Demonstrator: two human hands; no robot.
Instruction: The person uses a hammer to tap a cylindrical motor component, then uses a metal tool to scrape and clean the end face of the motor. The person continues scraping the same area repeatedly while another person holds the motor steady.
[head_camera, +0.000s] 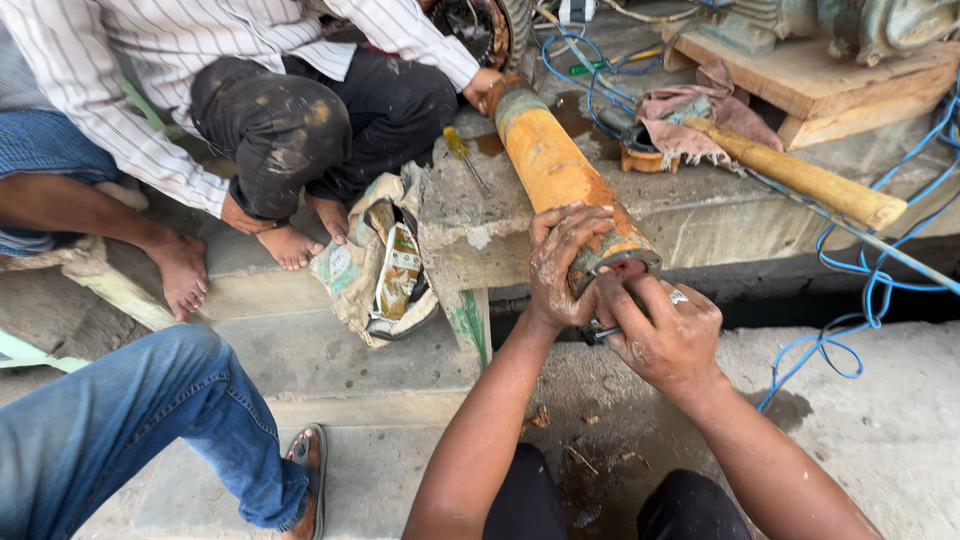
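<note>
Left hand (560, 262) grip wraps rusty pipe (560, 170); right hand (665, 335) pinches small tool (605, 332).

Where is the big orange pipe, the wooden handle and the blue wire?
orange pipe (555, 165), head view, on the middle of its rusty side.
wooden handle (800, 178), head view, on the middle of its shaft.
blue wire (868, 300), head view, on a loop hanging over the ledge.

Both grimy bare forearms reach forward and converge; the left hand (562, 262) curls its fingers downward, while the right hand (662, 330) is closed in a tight grip.
</note>
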